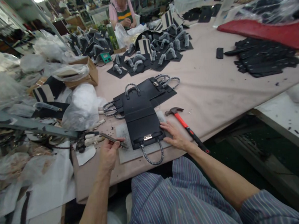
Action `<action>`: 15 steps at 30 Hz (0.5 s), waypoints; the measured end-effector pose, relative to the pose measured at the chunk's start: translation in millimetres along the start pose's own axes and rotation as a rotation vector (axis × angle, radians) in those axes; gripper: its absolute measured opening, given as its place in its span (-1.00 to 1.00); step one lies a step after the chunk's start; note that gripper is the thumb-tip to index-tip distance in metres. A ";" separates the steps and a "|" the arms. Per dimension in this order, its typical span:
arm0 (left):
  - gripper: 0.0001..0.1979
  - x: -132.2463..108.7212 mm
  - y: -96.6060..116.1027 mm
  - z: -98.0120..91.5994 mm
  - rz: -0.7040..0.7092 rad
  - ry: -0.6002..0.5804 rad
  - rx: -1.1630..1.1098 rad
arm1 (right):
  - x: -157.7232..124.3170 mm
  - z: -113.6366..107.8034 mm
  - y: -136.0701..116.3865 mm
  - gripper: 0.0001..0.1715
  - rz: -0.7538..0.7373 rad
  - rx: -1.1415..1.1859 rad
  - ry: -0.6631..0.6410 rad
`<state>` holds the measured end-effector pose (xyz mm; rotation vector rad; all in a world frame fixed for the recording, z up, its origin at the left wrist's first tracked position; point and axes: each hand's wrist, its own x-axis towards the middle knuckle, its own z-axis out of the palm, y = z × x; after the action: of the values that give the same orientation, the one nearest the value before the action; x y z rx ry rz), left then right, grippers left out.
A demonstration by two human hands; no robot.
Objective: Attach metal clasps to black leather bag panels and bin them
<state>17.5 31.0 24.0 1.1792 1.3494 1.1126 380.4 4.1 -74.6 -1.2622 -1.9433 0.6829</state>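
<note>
A black handbag panel (139,114) lies flat before me, with a metal clasp (147,137) near its close end. Its plastic-wrapped handle (153,160) loops toward me. My left hand (109,152), left of the panel, is closed around a slim metal hand tool (110,138) whose exact kind I cannot make out. Against the panel's right edge rests my right hand (174,135), fingers apart and holding nothing. A claw hammer (184,123) with a red and black handle lies just beyond that hand. Under the panel's near end is a pale board (125,155).
More black bag pieces (160,91) with wrapped handles lie behind the panel. Farther back are several handle-fitted pieces (138,60) and a seated person (121,13). A pile of black parts (259,57) is at right. Plastic bags (80,105) and a cardboard box (92,73) crowd the left.
</note>
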 end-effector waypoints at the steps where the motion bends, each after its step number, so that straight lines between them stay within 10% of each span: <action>1: -0.64 1.1 -0.2 24.5 0.040 -0.035 -0.036 | -0.6 -0.1 0.6 -0.24 0.006 0.006 0.001; 7: -0.75 9.1 -7.4 132.3 0.099 -0.179 -0.179 | -2.8 3.4 -3.8 -0.27 0.008 0.016 0.044; 15: -0.79 11.2 -19.1 146.1 0.074 -0.202 -0.027 | -3.1 2.5 -8.3 -0.30 0.025 -0.008 0.067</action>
<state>160.8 44.6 -9.5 1.2937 1.1417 1.0304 374.7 -2.1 -70.8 -1.3002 -1.8809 0.6379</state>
